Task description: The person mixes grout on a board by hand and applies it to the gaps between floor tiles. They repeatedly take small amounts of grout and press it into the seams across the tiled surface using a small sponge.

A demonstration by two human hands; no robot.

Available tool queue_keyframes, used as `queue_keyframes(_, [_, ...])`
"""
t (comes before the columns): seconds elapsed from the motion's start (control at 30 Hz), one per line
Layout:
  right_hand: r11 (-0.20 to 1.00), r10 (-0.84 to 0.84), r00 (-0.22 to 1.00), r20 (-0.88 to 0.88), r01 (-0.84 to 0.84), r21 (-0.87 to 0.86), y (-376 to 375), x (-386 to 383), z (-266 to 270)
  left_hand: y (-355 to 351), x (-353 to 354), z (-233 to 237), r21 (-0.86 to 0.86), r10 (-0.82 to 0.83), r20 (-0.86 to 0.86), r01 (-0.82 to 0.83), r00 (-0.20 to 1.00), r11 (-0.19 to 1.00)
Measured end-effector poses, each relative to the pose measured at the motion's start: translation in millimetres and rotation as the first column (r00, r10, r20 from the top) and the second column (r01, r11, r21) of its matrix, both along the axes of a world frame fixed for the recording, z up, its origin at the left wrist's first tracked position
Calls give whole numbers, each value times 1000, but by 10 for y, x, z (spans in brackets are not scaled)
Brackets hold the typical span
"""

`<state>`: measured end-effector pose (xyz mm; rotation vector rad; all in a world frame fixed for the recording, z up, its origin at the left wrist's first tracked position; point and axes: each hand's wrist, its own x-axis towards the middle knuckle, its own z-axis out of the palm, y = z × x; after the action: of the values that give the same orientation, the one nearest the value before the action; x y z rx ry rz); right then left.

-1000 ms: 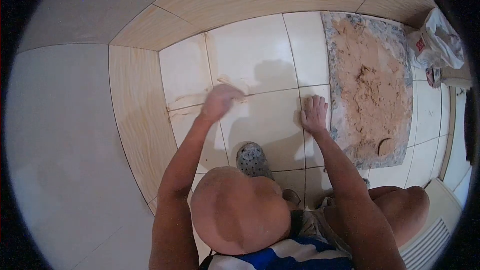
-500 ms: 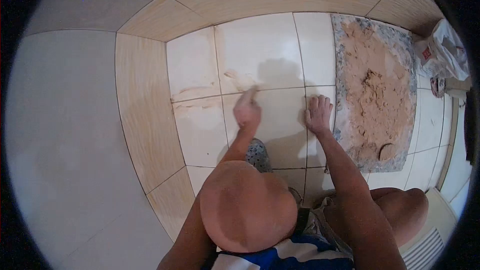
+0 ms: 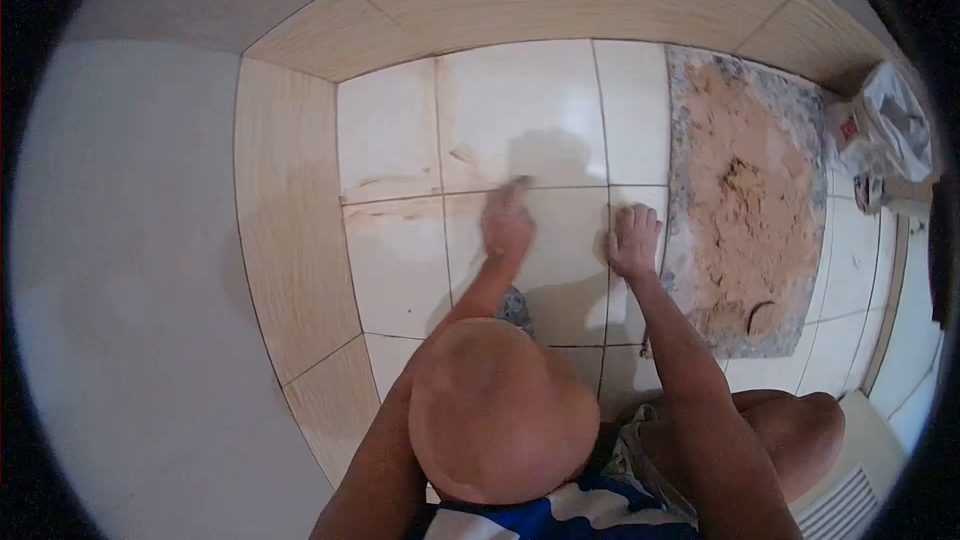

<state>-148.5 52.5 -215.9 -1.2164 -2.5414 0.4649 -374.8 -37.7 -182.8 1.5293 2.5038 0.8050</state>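
My left hand [image 3: 508, 222] is over the white floor tiles [image 3: 530, 270], its fingers curled in and one finger reaching to the dark joint between tiles. Motion blurs the fingertips, and I cannot make out whether anything is in them. Brown smears of paste [image 3: 400, 182] lie along the joint to its left. My right hand [image 3: 635, 240] rests on a tile beside another joint, its fingers slightly bent and apart, holding nothing.
To the right, a rough untiled patch [image 3: 750, 210] is spread with brown mortar. A white plastic sack [image 3: 885, 125] stands at the back right. Wood-patterned skirting tiles [image 3: 285, 200] edge the floor at the left and back. My knee [image 3: 505, 410] fills the lower middle.
My left hand has slid slightly right along the joint. The fingers of my right hand are a little more bent. The view has shifted slightly.
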Motion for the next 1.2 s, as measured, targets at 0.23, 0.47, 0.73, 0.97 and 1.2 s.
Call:
queue_keyframes(0.23, [998, 25, 1000, 20, -23, -61, 13, 19, 40, 94, -209, 464, 85, 120, 211, -140, 970, 987])
queue_keyframes(0.47, [993, 19, 999, 30, -15, -117, 53, 43, 11, -476, -1548, 409, 133, 333, 256, -375, 907, 917])
queue_keyframes(0.73, [978, 44, 985, -166, -8, 210, 1567, 261, 706, 43, -1647, 1144, -11, 303, 172, -306, 937, 952])
queue_keyframes(0.97, [887, 247, 910, 332, -351, 301, 3318, 2137, 1417, 1365, -211, 2120, -119, -569, 273, 614, 776, 780])
queue_keyframes(1.2, [871, -321, 941, -109, 338, 357, 2424, 3874, 707, 1659, 1704, 1138, -197, -702, 146, 716, 697, 669])
